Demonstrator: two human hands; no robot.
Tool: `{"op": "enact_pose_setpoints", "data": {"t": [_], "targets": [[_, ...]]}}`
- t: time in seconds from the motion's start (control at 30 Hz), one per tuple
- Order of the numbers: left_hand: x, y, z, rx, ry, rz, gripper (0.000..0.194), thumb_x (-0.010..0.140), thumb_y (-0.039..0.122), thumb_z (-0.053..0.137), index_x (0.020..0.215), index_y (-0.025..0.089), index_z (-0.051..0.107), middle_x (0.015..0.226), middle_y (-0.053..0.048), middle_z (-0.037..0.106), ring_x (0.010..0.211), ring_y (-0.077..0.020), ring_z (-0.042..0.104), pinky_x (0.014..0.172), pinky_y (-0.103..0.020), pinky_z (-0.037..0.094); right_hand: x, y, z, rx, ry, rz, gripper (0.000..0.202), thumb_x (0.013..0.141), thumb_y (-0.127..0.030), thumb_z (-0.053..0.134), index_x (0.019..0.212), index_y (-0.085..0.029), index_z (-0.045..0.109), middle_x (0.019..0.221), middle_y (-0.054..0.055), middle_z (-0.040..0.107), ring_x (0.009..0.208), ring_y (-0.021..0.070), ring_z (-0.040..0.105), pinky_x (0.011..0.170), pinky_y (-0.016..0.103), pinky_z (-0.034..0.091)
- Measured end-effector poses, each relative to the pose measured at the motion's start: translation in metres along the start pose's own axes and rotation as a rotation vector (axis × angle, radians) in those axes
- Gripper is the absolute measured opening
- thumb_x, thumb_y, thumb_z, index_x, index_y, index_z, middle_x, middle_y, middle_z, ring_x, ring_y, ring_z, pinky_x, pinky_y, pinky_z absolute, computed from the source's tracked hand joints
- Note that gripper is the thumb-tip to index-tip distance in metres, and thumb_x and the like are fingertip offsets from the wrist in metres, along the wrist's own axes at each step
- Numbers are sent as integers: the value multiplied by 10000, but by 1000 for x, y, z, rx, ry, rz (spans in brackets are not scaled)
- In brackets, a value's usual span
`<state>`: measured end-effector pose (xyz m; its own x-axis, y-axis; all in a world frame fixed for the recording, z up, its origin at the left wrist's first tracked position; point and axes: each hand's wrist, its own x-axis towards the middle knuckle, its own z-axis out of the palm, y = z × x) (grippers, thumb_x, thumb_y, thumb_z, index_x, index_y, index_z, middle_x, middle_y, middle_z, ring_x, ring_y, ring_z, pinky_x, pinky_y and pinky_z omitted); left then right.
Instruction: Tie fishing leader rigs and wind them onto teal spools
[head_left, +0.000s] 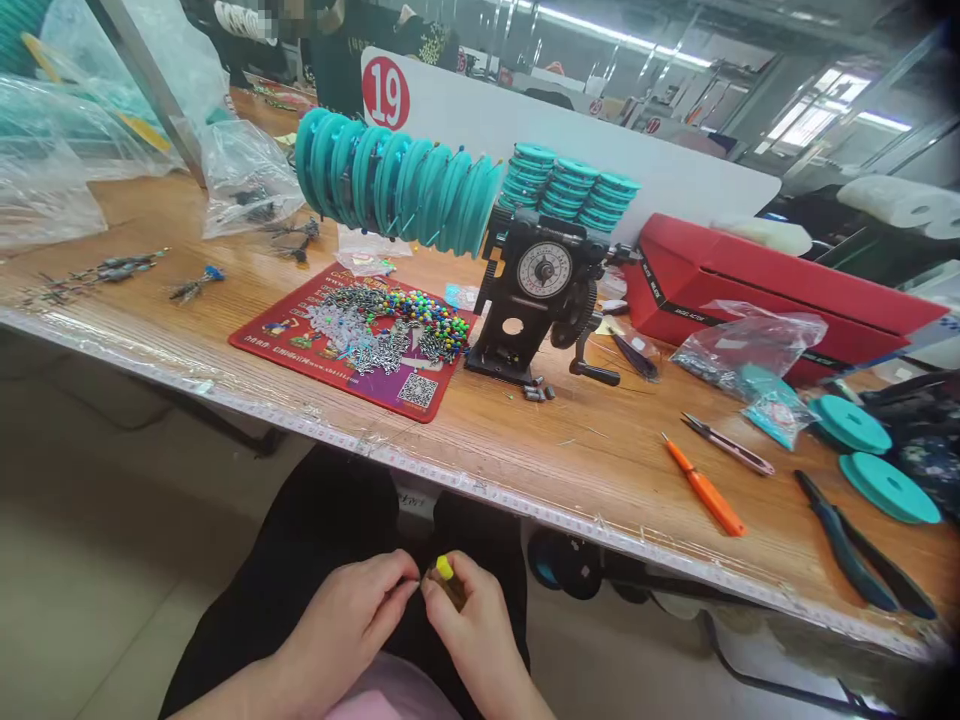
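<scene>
Yellow-tipped item [446,571] sits grasped in the right hand [481,612] above the lap [315,530]; left hand [358,606] pinches, contents indiscernible. Apparent step: close fingertip work; next move likely demands steady alignment.

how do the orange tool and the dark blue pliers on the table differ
The orange tool is bright, the pliers dark. The orange tool has one straight handle; the pliers have two, spread apart. The orange tool is slimmer, the pliers bulkier. Both lie on the wooden table.

A red box [750,265] stands by a white partition [480,115] marked 19, beyond dark pliers [838,530] and an orange tool [706,490].
</scene>
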<state>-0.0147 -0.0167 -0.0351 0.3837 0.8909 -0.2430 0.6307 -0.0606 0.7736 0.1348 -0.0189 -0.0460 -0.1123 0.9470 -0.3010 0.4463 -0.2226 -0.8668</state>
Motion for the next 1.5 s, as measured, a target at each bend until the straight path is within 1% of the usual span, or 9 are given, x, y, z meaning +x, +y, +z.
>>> {"op": "enact_pose_setpoints", "data": {"t": [0.37, 0.53, 0.6, 0.7, 0.77, 0.83, 0.93, 1.2, 1.5], "targets": [[-1, -1, -4, -65, -32, -71, 199, 860, 258, 327, 778, 218, 504, 685, 35, 569, 604, -111, 513, 574, -192, 362, 9, -1, 8, 184, -40, 31, 103, 675, -170, 445, 574, -169, 426, 544, -54, 354, 530, 85, 319, 485, 200, 274], [-5, -5, -5, -89, -23, -83, 224, 862, 290, 319, 751, 214, 499, 607, 49, 495, 537, -103, 442, 524, -188, 324, 13, -1, 9, 213, -90, 31, 108, 702, -173, 461, 595, -166, 446, 559, -50, 376, 539, 84, 343, 495, 197, 284], [-7, -7, -6, -120, -22, -101, 230, 859, 299, 322, 749, 209, 503, 588, 53, 461, 522, -101, 406, 510, -188, 309, 14, 2, 12, 293, -123, 70, 130, 739, -221, 474, 623, -165, 458, 553, -51, 385, 505, 73, 333, 458, 186, 268], [-10, -10, -7, -178, -6, -145, 238, 853, 303, 331, 739, 201, 513, 579, 55, 432, 523, -99, 369, 501, -188, 293, 14, 5, 20, 443, -188, 149, 265, 809, -377, 432, 663, -161, 477, 497, -64, 358, 422, 54, 274, 380, 175, 198], [-10, -11, -8, -214, 9, -170, 240, 849, 302, 337, 732, 196, 518, 590, 52, 441, 535, -100, 368, 503, -188, 290, 12, 5, 26, 514, -200, 203, 388, 834, -462, 353, 638, -154, 483, 442, -72, 317, 376, 45, 225, 351, 177, 151], [-10, -13, -8, -241, 12, -184, 236, 843, 302, 346, 726, 192, 519, 598, 50, 457, 540, -100, 374, 506, -189, 289, 10, 5, 32, 552, -183, 263, 459, 846, -484, 294, 577, -152, 461, 402, -80, 269, 350, 38, 176, 341, 181, 114], [-10, -14, -8, -262, 7, -188, 232, 836, 296, 354, 718, 189, 522, 590, 48, 466, 535, -101, 374, 504, -193, 288, 8, 6, 40, 580, -171, 316, 445, 843, -439, 308, 508, -161, 398, 385, -88, 216, 350, 31, 133, 346, 181, 88], [-10, -15, -5, -311, 17, -183, 216, 818, 279, 380, 708, 178, 536, 587, 42, 462, 539, -102, 370, 499, -193, 285, 6, 6, 41, 613, -162, 275, 330, 803, -285, 281, 494, -179, 334, 404, -80, 226, 374, 42, 133, 356, 183, 76], [-8, -14, -5, -326, 5, -187, 204, 811, 272, 389, 692, 175, 524, 580, 45, 456, 544, -101, 379, 508, -190, 295, 5, 10, 44, 615, -195, 265, 319, 792, -273, 267, 493, -181, 329, 407, -82, 224, 373, 44, 132, 365, 188, 86]]}}
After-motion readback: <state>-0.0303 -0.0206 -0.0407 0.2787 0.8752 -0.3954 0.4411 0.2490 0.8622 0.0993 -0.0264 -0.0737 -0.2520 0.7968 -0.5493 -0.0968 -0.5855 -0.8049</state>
